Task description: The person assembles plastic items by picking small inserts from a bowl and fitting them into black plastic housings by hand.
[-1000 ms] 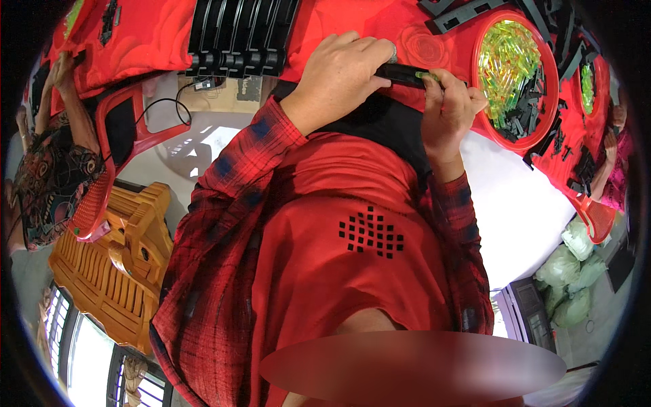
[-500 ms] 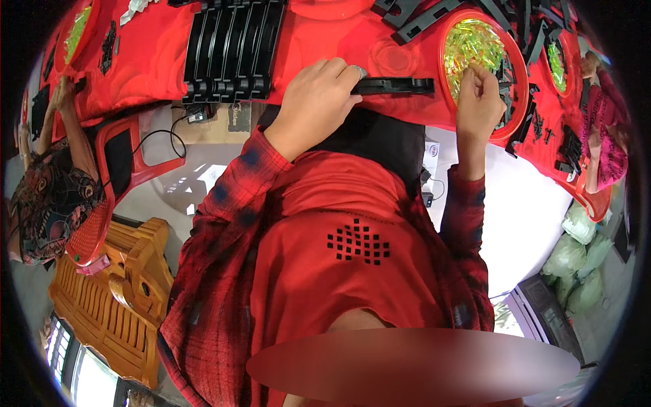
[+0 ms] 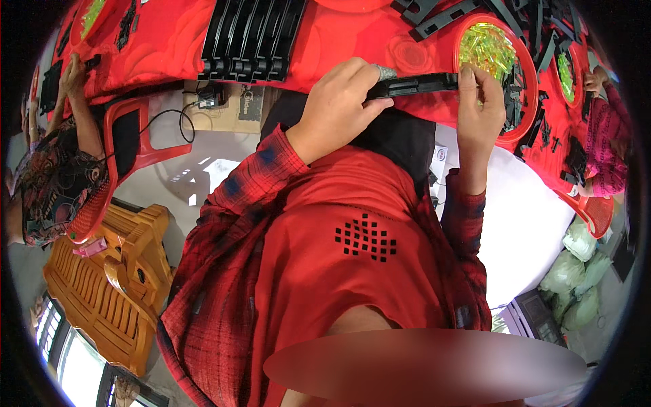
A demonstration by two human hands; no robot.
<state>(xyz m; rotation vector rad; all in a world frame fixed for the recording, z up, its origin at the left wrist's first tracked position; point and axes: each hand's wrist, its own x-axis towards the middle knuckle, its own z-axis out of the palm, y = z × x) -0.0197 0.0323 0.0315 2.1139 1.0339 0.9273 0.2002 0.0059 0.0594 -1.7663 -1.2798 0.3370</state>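
Observation:
My left hand point(image 3: 347, 107) is closed around the left end of a long black plastic strip point(image 3: 422, 84) with a grooved face. A grey covering point(image 3: 386, 72) wraps one of its fingertips. My right hand point(image 3: 480, 108) pinches at the strip's right end; whether a small piece also sits between those fingertips is hidden. Just behind the right hand is a round red tray point(image 3: 531, 95). It holds a heap of shiny yellow-green small pieces point(image 3: 487, 45) and some small black parts point(image 3: 513, 103). Several matching black strips point(image 3: 252, 39) lie side by side at the far left of my hands.
A red cloth point(image 3: 346, 37) covers the table. Loose black parts point(image 3: 444, 19) lie at the far right. Other people work at both sides, one by a red chair point(image 3: 146, 129) on the left. A wooden bench point(image 3: 112, 285) stands at lower left, pale green bags point(image 3: 569, 275) at lower right.
My right hand has come out of the heap of yellow-green pieces to the strip's right end. The strip is now tilted, its right end slightly raised, and the whole view has shifted a little.

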